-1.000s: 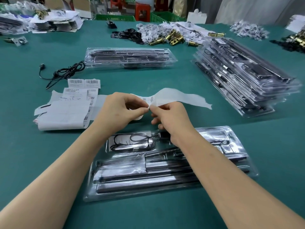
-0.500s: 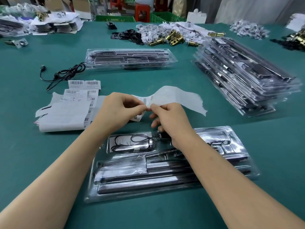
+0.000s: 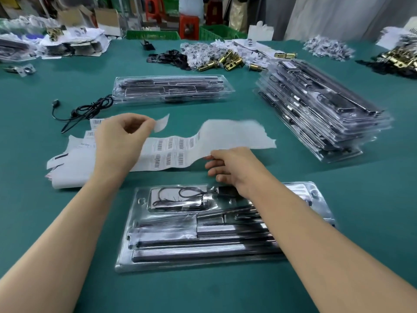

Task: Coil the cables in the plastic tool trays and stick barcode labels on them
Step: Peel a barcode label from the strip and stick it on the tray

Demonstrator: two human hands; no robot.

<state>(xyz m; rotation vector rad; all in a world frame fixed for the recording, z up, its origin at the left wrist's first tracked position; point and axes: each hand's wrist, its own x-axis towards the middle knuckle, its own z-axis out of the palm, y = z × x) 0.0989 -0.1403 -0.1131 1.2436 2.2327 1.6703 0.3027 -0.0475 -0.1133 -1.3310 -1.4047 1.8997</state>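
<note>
The left hand [image 3: 121, 136] pinches a peeled barcode label [image 3: 162, 124] in its fingers, the right hand [image 3: 234, 170] holds the label sheet [image 3: 225, 136] by its edge, and the tray [image 3: 135, 213] lies crosswise on the person's side of both hands.

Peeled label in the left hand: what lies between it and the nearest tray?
In the head view, the barcode sheet stretches between the peeled label and the nearest tray, its edge held by the right hand.

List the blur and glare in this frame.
Head view: motion blur smears the label sheet's right end, the peeled label in the left hand and the tray stack; white glare streaks the near tray's plastic.
</note>
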